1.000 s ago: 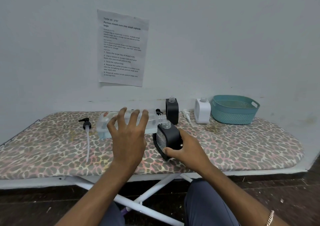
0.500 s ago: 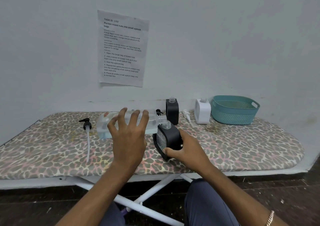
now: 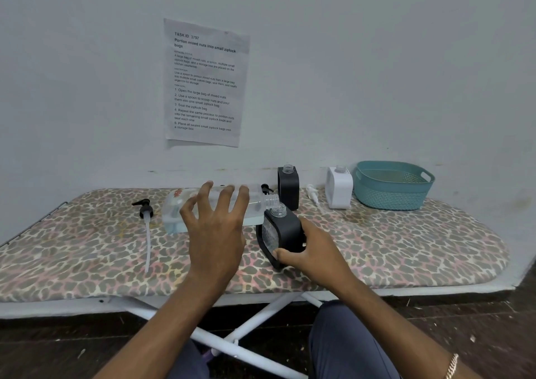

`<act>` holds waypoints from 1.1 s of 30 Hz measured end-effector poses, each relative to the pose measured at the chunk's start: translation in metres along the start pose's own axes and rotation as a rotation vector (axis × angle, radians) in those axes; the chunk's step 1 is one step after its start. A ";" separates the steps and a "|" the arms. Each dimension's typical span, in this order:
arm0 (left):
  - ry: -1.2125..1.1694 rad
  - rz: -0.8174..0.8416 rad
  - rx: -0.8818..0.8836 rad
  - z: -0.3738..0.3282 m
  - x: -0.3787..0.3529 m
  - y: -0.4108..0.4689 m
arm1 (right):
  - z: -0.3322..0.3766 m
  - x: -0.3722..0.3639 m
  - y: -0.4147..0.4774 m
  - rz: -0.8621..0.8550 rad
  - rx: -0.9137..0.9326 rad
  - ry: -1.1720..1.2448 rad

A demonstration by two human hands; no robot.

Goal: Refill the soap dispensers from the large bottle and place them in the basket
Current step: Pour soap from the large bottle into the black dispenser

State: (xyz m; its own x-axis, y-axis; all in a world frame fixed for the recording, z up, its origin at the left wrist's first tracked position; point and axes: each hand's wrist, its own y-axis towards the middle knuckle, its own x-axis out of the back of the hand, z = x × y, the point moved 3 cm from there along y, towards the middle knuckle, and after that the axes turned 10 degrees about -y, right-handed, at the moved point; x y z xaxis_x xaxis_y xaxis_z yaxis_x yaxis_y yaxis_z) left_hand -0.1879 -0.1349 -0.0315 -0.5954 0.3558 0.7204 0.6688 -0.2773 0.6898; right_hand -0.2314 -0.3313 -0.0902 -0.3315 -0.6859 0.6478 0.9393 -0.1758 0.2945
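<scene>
One large bottle (image 3: 179,213) is gripped sideways by the left hand (image 3: 216,233), its neck just above the tilted black dispenser (image 3: 285,228) grasped by the right hand (image 3: 313,251), beyond which are set a second black dispenser (image 3: 288,187), one white dispenser (image 3: 338,188) and one basket (image 3: 391,199).

The left hand (image 3: 216,233) covers the large clear bottle's (image 3: 174,213) middle, and the right hand (image 3: 313,255) hides the black dispenser's (image 3: 285,228) near corner. A black pump (image 3: 264,188) behind the bottle's neck shows only partly.

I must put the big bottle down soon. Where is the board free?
Bare cover lies right of the right hand, in front of the basket, and left of the black pump. Crowded: the back row, rear black dispenser to basket.
</scene>
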 end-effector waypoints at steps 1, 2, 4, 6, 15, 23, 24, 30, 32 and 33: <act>0.000 0.000 0.000 0.000 0.000 0.000 | 0.000 0.000 0.000 0.000 0.000 0.001; 0.000 0.001 0.001 0.000 0.000 0.000 | 0.000 0.000 0.000 -0.001 0.000 0.001; 0.000 0.002 0.002 0.000 -0.001 0.000 | 0.000 0.000 0.001 -0.004 0.002 -0.004; 0.000 0.001 0.002 0.000 -0.001 0.000 | 0.000 0.000 0.001 -0.005 0.002 -0.008; -0.002 -0.001 0.002 0.000 -0.002 0.001 | 0.000 0.000 0.001 -0.007 0.012 -0.018; 0.006 -0.004 -0.001 0.001 -0.002 0.001 | -0.001 0.000 0.001 -0.007 0.004 -0.018; 0.006 -0.004 -0.001 0.001 -0.002 0.001 | -0.001 0.000 0.001 -0.006 0.002 -0.018; -0.001 -0.007 -0.002 0.001 -0.002 0.000 | -0.001 0.000 0.001 -0.003 -0.004 -0.017; -0.002 -0.010 -0.003 0.001 -0.002 0.000 | 0.000 0.000 0.001 -0.005 -0.005 -0.016; 0.000 -0.012 -0.003 0.000 -0.001 0.000 | 0.000 0.000 0.001 -0.006 -0.004 -0.016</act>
State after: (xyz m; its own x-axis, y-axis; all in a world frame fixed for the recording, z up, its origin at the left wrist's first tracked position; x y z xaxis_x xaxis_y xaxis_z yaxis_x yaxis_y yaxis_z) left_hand -0.1867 -0.1350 -0.0323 -0.6032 0.3587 0.7124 0.6604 -0.2761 0.6983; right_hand -0.2309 -0.3314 -0.0899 -0.3383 -0.6735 0.6572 0.9377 -0.1829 0.2953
